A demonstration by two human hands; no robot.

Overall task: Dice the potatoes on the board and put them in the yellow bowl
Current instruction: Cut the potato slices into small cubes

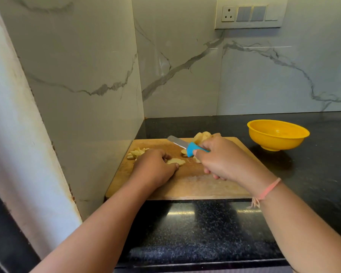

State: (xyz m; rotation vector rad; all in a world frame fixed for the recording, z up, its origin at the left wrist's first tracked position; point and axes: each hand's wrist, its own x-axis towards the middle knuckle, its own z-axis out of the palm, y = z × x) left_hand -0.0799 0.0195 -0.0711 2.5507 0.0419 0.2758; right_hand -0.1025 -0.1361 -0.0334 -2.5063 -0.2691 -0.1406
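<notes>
The dicing looks partly done, and the moving to the bowl not yet begun. The left hand (156,167) lies on the rectangular wooden cutting board (185,189), its fingers (166,156) curled down on a pale, flat potato slice (174,161) and pinning it to the wood. The right hand (223,161) has its fingers (204,147) clamped round the blue plastic handle of a short steel-bladed knife (192,149). The blade points away and leftward, just beyond the left fingertips and not in the potato slice; whether its edge touches the board I cannot tell. A small heap of cut potato pieces (137,152) sits just left of the left fingers, a few loose bits (184,152) lie between the two sets of fingers under the knife, and larger uncut potato chunks (202,136) rest just beyond the right fingers, at the board's far edge. So the slice in hand, the chunks and probably some coarse pieces are left to cut. The round yellow plastic bowl (278,134) stands on the black speckled stone surface (205,223), well to the right of the right fingers and off the board. No potato shows in the part of its inside that can be seen, so all the cut potato is left to carry across.
</notes>
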